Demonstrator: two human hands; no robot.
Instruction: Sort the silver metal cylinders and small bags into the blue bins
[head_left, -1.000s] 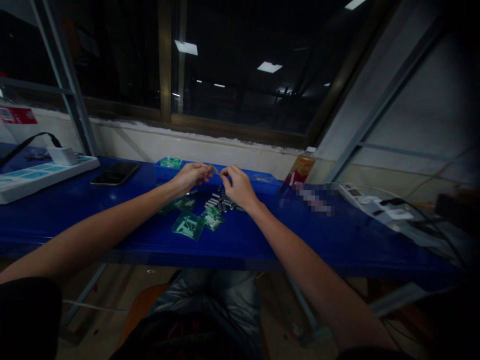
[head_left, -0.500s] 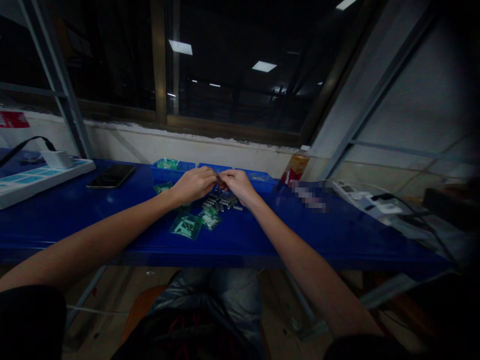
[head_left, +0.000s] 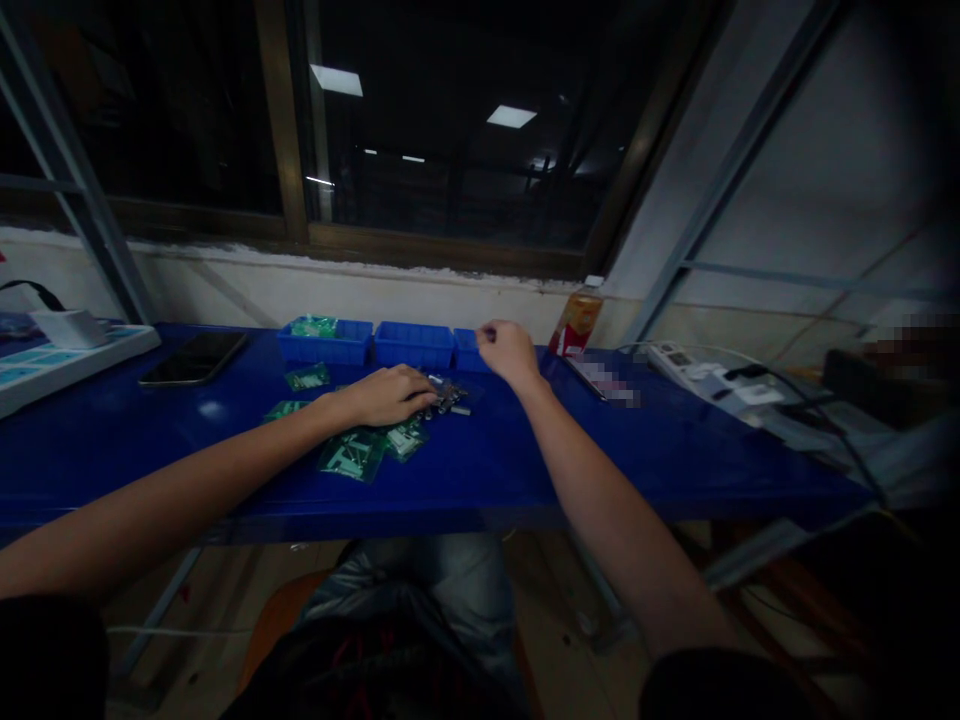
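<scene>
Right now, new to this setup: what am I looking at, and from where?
No robot here: these are a person's two bare hands, seen by one camera worn on the head, looking forward and down. On the blue table are small metal parts, green packets, a phone and a bottle, with blue bins behind. The left hand is at the metal parts; the right hand is by the rightmost bin. Whether either holds anything is unclear.

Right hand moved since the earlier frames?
Yes. Judged against the bottle, the right hand has shifted rightward, closing much of the gap; it is now by the rightmost blue bin.
</scene>
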